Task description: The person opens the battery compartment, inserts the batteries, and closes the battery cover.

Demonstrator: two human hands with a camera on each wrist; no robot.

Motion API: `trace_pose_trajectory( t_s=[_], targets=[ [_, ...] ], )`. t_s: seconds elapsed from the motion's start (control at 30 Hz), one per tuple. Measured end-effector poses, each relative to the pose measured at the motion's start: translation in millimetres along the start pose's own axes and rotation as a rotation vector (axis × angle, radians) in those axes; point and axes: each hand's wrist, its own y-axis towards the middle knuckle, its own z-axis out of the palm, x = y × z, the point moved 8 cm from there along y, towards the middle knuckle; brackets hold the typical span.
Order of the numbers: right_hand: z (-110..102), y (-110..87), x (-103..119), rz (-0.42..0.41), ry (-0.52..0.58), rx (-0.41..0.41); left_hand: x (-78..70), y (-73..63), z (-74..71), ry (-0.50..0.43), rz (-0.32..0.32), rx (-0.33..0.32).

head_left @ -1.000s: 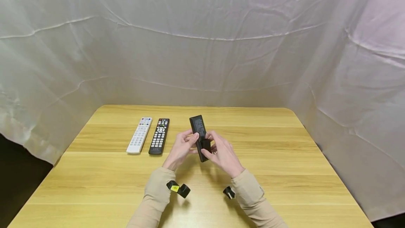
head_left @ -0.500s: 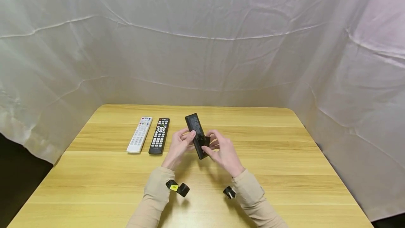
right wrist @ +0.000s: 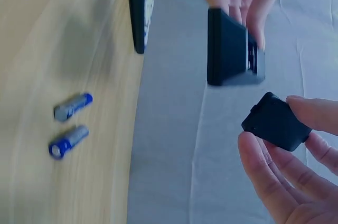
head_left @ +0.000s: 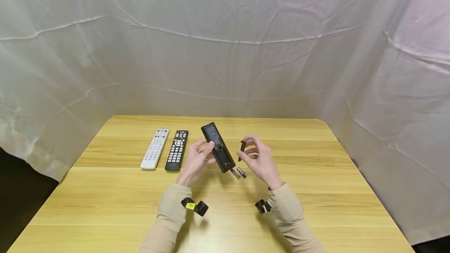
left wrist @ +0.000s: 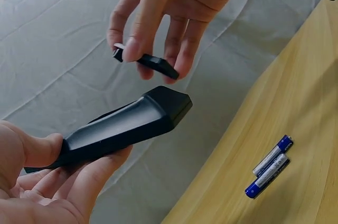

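Note:
My left hand (head_left: pixel 198 159) grips a black remote control (head_left: pixel 213 138) with its back up, thumb on top and fingers beneath. The battery compartment at its near end is uncovered and holds no batteries. To the right, my right hand (head_left: pixel 259 161) pinches a small black battery cover (right wrist: pixel 278 122) between thumb and fingers, apart from the remote. In the left wrist view the cover (left wrist: pixel 150 63) hangs just beyond the remote's end (left wrist: pixel 169 109). Two blue and silver batteries (left wrist: pixel 268 166) lie side by side on the table below, seen in the head view just past the remote's lower end.
Left of my hands, a white remote (head_left: pixel 155 149) and a second black remote (head_left: pixel 177 150) lie face up, side by side, on the wooden table (head_left: pixel 316 214). Pale grey cloth (head_left: pixel 225 69) hangs behind and around the table.
The battery cover has come off the remote and moved right with my right hand. Both batteries now lie on the table. The remote has tilted further, its top end shifting left.

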Motion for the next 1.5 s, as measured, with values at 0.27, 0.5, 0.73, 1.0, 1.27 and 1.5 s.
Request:
trace_pose_trajectory(
  t_s=[0.27,0.5,0.73,1.0,1.27,1.5],
  targets=[
    [-18.5,3.5,-10.9,-0.007,-0.029,-0.044,-0.8,1.3,-0.3,-0.016,0.003,0.014],
    [-30.0,6.1,-21.6,0.007,-0.184,-0.069,-0.4,1.7,-0.7,-0.003,0.009,0.017],
    [-39.9,6.1,-41.9,0.067,-0.387,-0.019,-0.1,2.1,-0.8,0.000,0.013,0.023],
    [-52.3,0.3,-70.5,0.206,-0.506,0.094,0.5,1.7,-0.2,-0.011,0.001,0.020],
    [-50.5,-7.8,-88.8,0.361,-0.588,0.225,0.9,1.4,-0.8,-0.004,0.001,0.019],
    [-44.6,-13.8,-103.5,0.458,-0.607,0.318,-0.5,0.8,-0.7,0.006,-0.005,0.019]
  ],
)
